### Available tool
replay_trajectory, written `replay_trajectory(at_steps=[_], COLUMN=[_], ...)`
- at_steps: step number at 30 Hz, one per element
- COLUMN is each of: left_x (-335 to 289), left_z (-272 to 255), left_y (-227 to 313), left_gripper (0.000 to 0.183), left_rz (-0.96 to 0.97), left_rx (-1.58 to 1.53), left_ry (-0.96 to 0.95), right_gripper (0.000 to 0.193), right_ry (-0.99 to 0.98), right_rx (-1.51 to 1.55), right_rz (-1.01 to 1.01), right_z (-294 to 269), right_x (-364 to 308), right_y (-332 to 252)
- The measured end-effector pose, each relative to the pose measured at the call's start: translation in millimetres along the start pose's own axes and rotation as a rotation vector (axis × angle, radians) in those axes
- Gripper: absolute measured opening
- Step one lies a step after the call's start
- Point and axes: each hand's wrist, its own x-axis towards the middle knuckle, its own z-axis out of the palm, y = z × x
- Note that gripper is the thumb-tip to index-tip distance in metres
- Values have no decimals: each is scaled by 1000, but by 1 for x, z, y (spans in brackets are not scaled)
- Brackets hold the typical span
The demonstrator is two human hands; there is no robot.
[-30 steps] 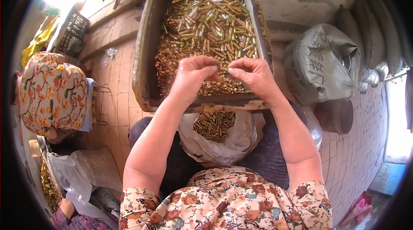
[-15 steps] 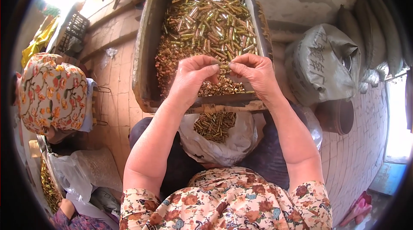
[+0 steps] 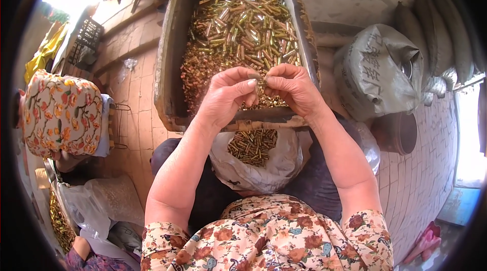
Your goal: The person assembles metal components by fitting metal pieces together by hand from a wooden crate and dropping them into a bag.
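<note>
My left hand (image 3: pixel 227 91) and my right hand (image 3: pixel 295 88) meet above the near part of a deep, worn tray (image 3: pixel 165 63). Both are closed in a pinch, fingertips nearly touching, around a small brass-coloured metal piece (image 3: pixel 262 82) mostly hidden by the fingers. Beyond them, the tray holds a heap of gold and coppery metal tubes (image 3: pixel 243 27). Smaller ring-like metal pieces (image 3: pixel 200 81) lie at its left side and beneath my hands. Between my knees, under the tray's near edge, an open white bag (image 3: pixel 284 167) contains many short gold metal pieces (image 3: pixel 252 147).
A grey-white sack (image 3: pixel 378 70) sits right of the tray, above a brown bucket (image 3: pixel 395 133). At left, another person in a flowered top (image 3: pixel 63 114) sits near a dark plastic crate (image 3: pixel 85 43). A second person's hand (image 3: pixel 81 245) shows at lower left beside more gold pieces (image 3: pixel 61 220).
My right hand has shifted slightly left, bringing its fingertips closer to my left hand's. The small metal piece between them shows less than before. The whole view has moved slightly.
</note>
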Motion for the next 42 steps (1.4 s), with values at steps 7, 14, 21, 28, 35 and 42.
replay_trajectory(at_steps=[7, 14, 21, 28, 35, 42], left_x=[-15, -33, -21, 11, 27, 29], left_z=[11, 18, 2, -17, -18, -25], left_y=[6, 17, 35, 35, 15, 8], left_gripper=[9, 12, 8, 17, 17, 24], left_rz=[-44, -204, 169, 393, 431, 537], left_rx=[212, 761, 713, 702, 1685, 2033], left_ry=[-29, -139, 262, 422, 363, 57], right_gripper=[9, 12, 27, 44, 31, 15], right_ry=[-89, -325, 142, 176, 47, -69], right_rx=[-143, -664, -1139, -1659, -1651, -1607], right_rz=[52, 160, -382, -484, -584, -615], right_z=[-5, 8, -26, -37, -36, -26], right_x=[-8, -19, 40, 80, 76, 60], right_y=[-14, -37, -24, -8, 8, 9])
